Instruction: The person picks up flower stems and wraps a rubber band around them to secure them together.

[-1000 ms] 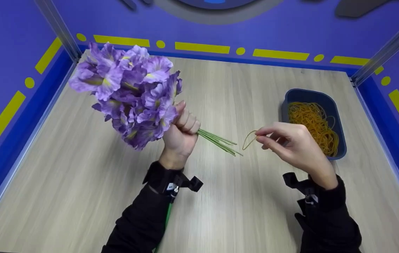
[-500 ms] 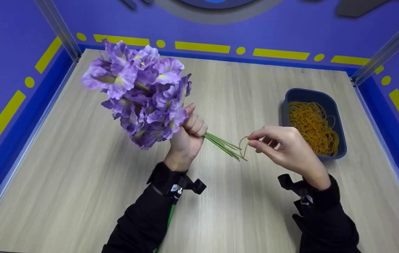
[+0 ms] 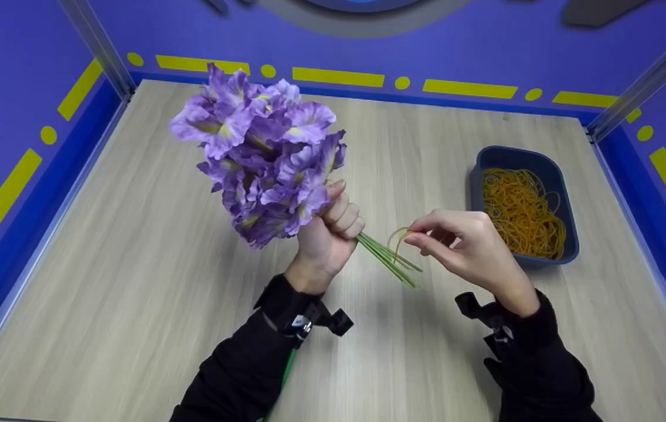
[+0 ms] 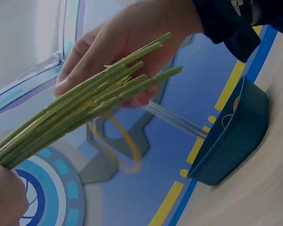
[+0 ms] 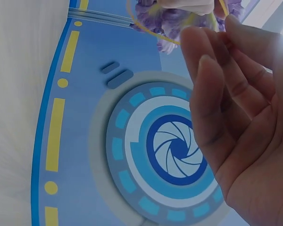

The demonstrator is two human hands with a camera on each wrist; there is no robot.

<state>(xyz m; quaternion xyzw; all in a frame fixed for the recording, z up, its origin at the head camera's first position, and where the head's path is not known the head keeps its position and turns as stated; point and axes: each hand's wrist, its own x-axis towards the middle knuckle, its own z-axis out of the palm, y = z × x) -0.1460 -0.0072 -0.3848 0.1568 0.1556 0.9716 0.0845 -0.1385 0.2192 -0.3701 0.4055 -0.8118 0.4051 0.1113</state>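
Observation:
My left hand (image 3: 333, 234) grips a bunch of purple irises (image 3: 268, 152) just below the blooms, holding it over the table. The green stems (image 4: 85, 101) stick out below the fist, pointing right and toward me. A thin yellow rubber band (image 4: 125, 134) dangles as a loop from my right hand (image 3: 462, 243), pinched between thumb and fingertips. In the head view this loop overlaps the stems near their cut ends. The left wrist view has the right fingers behind the stems. In the right wrist view, the band (image 5: 153, 33) arcs in front of the flowers.
A dark blue plastic bin (image 3: 572, 234) full of tangled rubber bands (image 3: 523, 217) stands to the right, close behind the right hand. Blue panels (image 3: 462, 53) with yellow markings enclose the wood-grain table (image 3: 133, 281) at the back and sides.
The left hand has carried the irises to the right. The right hand has shifted slightly left with the rubber band, so the loop, first apart from the stems, now overlaps them.

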